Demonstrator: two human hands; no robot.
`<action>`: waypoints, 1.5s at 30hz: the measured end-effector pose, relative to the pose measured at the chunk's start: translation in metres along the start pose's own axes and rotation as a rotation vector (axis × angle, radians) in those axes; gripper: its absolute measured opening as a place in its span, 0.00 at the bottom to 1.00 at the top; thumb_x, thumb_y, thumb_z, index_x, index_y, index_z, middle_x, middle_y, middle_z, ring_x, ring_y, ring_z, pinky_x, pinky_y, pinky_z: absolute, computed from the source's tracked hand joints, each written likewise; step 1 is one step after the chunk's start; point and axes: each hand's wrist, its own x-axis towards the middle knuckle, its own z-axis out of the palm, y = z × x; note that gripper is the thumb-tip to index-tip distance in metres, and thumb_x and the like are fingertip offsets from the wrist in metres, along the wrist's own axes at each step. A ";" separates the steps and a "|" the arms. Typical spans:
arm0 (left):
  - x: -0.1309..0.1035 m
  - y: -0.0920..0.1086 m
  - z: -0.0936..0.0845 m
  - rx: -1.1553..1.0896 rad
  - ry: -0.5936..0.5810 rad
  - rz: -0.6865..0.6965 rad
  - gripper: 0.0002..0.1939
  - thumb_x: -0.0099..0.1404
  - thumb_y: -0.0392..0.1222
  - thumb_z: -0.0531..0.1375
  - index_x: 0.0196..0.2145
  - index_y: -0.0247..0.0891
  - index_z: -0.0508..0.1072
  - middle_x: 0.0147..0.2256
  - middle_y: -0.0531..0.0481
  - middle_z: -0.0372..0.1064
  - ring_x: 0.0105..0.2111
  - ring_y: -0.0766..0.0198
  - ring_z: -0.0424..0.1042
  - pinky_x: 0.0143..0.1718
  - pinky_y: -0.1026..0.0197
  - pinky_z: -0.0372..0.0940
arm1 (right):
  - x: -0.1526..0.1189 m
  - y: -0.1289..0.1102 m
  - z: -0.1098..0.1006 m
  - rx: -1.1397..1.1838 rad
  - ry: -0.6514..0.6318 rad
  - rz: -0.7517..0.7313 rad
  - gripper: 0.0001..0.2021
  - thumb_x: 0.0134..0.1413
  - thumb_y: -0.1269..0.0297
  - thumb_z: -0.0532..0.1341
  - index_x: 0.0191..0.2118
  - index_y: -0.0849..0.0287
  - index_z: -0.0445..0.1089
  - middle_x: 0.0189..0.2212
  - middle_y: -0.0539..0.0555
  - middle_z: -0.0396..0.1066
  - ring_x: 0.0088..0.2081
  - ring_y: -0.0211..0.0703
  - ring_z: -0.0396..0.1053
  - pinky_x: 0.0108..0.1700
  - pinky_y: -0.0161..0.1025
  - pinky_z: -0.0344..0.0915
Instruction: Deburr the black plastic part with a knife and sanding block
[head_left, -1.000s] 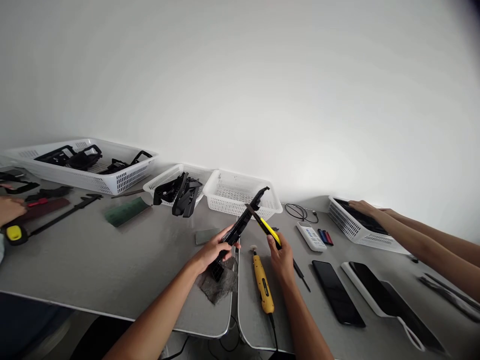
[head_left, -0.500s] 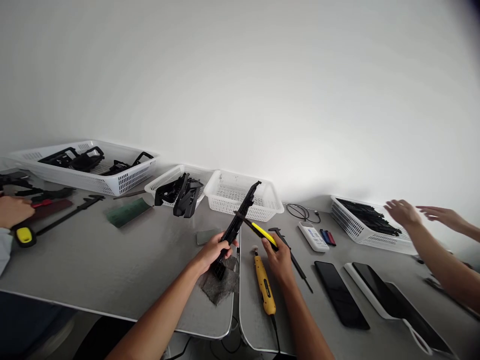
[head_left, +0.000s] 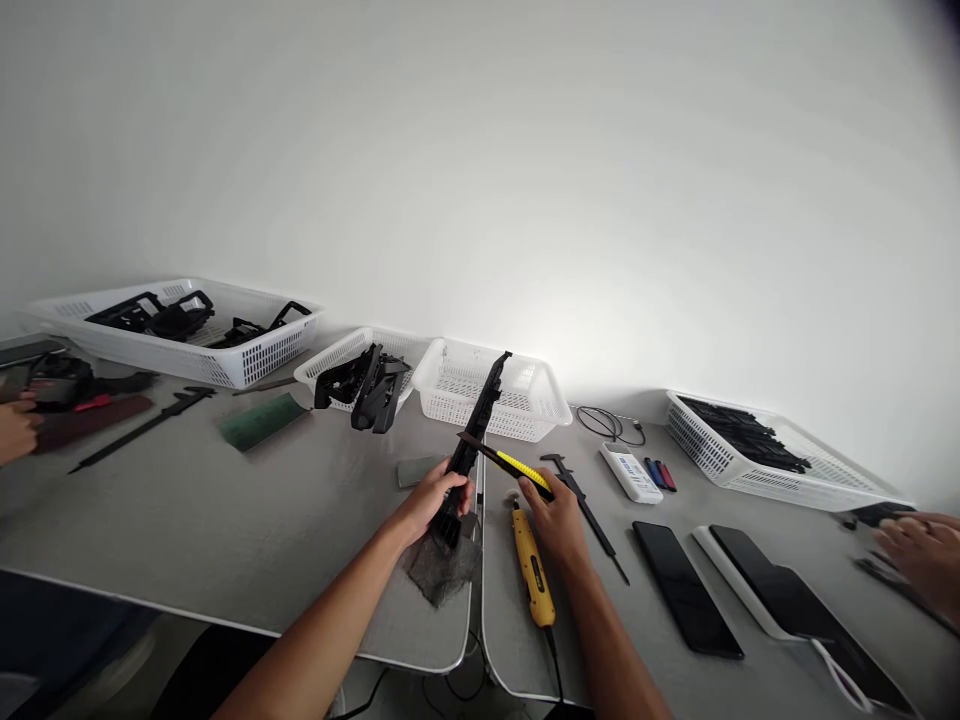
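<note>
My left hand [head_left: 435, 502] is closed around the lower part of a long, narrow black plastic part [head_left: 480, 415], which stands tilted with its far end up. In my right hand [head_left: 559, 518] is a utility knife [head_left: 517, 467] with a yellow and black handle. Its dark blade points left and meets or crosses the middle of the black part; the exact contact cannot be made out. Below the part lies a crumpled grey cloth [head_left: 442, 572]. A yellow rotary tool [head_left: 531, 570] with a cord rests beside my right hand, near a black caliper [head_left: 589, 515].
White baskets [head_left: 491, 420] line the wall, several with black parts [head_left: 739, 430]. A gap splits the two tables. Phones [head_left: 686, 590], a white box [head_left: 630, 472] and a green sheet [head_left: 262, 422] lie around. Other people's hands work at far left [head_left: 16, 428] and far right [head_left: 922, 560].
The black part and knife have shifted slightly, with the blade further left across it. At right, another person's hands have come down from the basket to the table. The left co-worker's yellow-black tool is gone from view.
</note>
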 end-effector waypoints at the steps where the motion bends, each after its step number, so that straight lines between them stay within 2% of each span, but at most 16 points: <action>1: -0.001 0.002 0.000 0.012 -0.024 0.000 0.08 0.62 0.44 0.61 0.36 0.39 0.67 0.30 0.51 0.72 0.25 0.65 0.70 0.28 0.61 0.62 | 0.000 0.001 0.000 -0.007 0.033 0.016 0.24 0.65 0.39 0.58 0.39 0.59 0.73 0.29 0.53 0.72 0.31 0.47 0.67 0.35 0.39 0.61; 4: -0.006 0.007 -0.002 0.084 -0.159 0.002 0.19 0.63 0.44 0.62 0.51 0.36 0.70 0.37 0.45 0.78 0.29 0.60 0.75 0.35 0.58 0.66 | 0.002 0.005 0.000 -0.023 0.123 0.042 0.25 0.65 0.38 0.57 0.39 0.58 0.72 0.29 0.52 0.72 0.32 0.47 0.67 0.36 0.40 0.61; 7: -0.009 0.010 -0.004 0.148 -0.268 -0.009 0.32 0.65 0.45 0.63 0.64 0.38 0.62 0.42 0.41 0.80 0.33 0.57 0.77 0.39 0.55 0.68 | 0.002 0.008 0.000 -0.032 0.145 0.057 0.25 0.66 0.38 0.56 0.36 0.57 0.70 0.27 0.50 0.69 0.31 0.46 0.65 0.35 0.39 0.60; 10: -0.009 0.010 -0.005 0.222 -0.263 -0.026 0.37 0.65 0.47 0.66 0.67 0.38 0.60 0.41 0.41 0.81 0.33 0.58 0.76 0.31 0.61 0.65 | 0.003 0.006 0.000 -0.013 0.143 0.054 0.24 0.66 0.39 0.56 0.35 0.57 0.69 0.26 0.49 0.67 0.31 0.45 0.63 0.35 0.39 0.60; 14: -0.008 0.007 -0.005 0.247 -0.146 -0.045 0.39 0.65 0.53 0.67 0.67 0.39 0.59 0.38 0.43 0.79 0.27 0.64 0.70 0.21 0.66 0.55 | 0.002 -0.001 -0.003 0.063 0.007 -0.018 0.23 0.65 0.40 0.57 0.33 0.57 0.69 0.27 0.50 0.67 0.31 0.44 0.63 0.34 0.38 0.59; 17: -0.007 0.006 -0.003 0.217 -0.110 -0.038 0.38 0.65 0.55 0.68 0.66 0.40 0.61 0.39 0.45 0.78 0.27 0.65 0.70 0.22 0.66 0.56 | 0.001 -0.004 -0.002 0.061 -0.090 -0.023 0.24 0.65 0.39 0.58 0.33 0.57 0.70 0.26 0.50 0.67 0.29 0.44 0.62 0.33 0.38 0.59; 20: -0.006 0.006 -0.003 0.198 -0.148 -0.012 0.37 0.63 0.53 0.70 0.64 0.40 0.63 0.40 0.46 0.77 0.28 0.66 0.70 0.25 0.66 0.59 | 0.001 -0.002 0.001 0.030 -0.038 -0.008 0.24 0.65 0.39 0.57 0.36 0.58 0.71 0.27 0.52 0.70 0.31 0.46 0.64 0.34 0.39 0.60; 24: -0.005 0.004 -0.006 0.161 -0.232 0.020 0.40 0.59 0.47 0.74 0.65 0.40 0.63 0.48 0.41 0.75 0.35 0.63 0.72 0.32 0.63 0.65 | 0.000 0.003 0.000 0.010 0.055 0.007 0.24 0.66 0.40 0.58 0.39 0.59 0.73 0.30 0.53 0.72 0.32 0.47 0.66 0.36 0.39 0.61; 27: -0.003 0.001 -0.008 0.139 -0.206 0.017 0.44 0.58 0.45 0.74 0.67 0.41 0.61 0.51 0.40 0.74 0.38 0.61 0.72 0.34 0.61 0.67 | 0.000 0.002 -0.002 0.030 0.010 -0.005 0.22 0.65 0.41 0.59 0.35 0.59 0.72 0.27 0.51 0.70 0.31 0.45 0.64 0.34 0.38 0.59; 30: -0.002 0.000 -0.008 0.100 -0.170 0.020 0.42 0.58 0.44 0.74 0.66 0.40 0.62 0.51 0.39 0.75 0.35 0.62 0.71 0.35 0.59 0.68 | 0.000 -0.002 -0.005 0.045 -0.031 0.006 0.22 0.63 0.42 0.60 0.31 0.58 0.71 0.25 0.50 0.68 0.29 0.43 0.63 0.33 0.38 0.58; 33: -0.003 0.001 -0.007 0.069 -0.141 0.022 0.37 0.58 0.44 0.74 0.62 0.39 0.67 0.50 0.40 0.75 0.32 0.65 0.70 0.35 0.58 0.67 | 0.000 -0.003 -0.008 0.058 0.032 0.029 0.20 0.62 0.44 0.61 0.32 0.59 0.72 0.25 0.49 0.67 0.28 0.43 0.62 0.32 0.37 0.58; 38: -0.002 0.003 -0.005 0.037 -0.102 0.027 0.23 0.57 0.43 0.73 0.48 0.36 0.73 0.48 0.41 0.75 0.31 0.67 0.68 0.33 0.60 0.65 | 0.000 -0.002 -0.009 0.083 -0.061 0.021 0.18 0.60 0.49 0.62 0.27 0.58 0.71 0.23 0.48 0.64 0.27 0.41 0.60 0.30 0.36 0.55; 41: 0.000 0.001 -0.006 0.000 -0.077 0.038 0.25 0.56 0.42 0.73 0.49 0.36 0.73 0.47 0.42 0.75 0.29 0.68 0.67 0.32 0.61 0.63 | 0.000 -0.003 -0.007 0.089 -0.020 0.030 0.18 0.60 0.49 0.62 0.29 0.58 0.71 0.24 0.49 0.65 0.28 0.42 0.61 0.31 0.36 0.56; 45: 0.001 0.000 -0.005 -0.049 -0.051 0.041 0.28 0.54 0.42 0.74 0.51 0.37 0.71 0.40 0.47 0.74 0.28 0.68 0.66 0.31 0.62 0.61 | 0.000 -0.004 -0.009 0.119 -0.061 0.029 0.18 0.59 0.49 0.62 0.27 0.58 0.70 0.23 0.49 0.64 0.28 0.42 0.60 0.31 0.36 0.55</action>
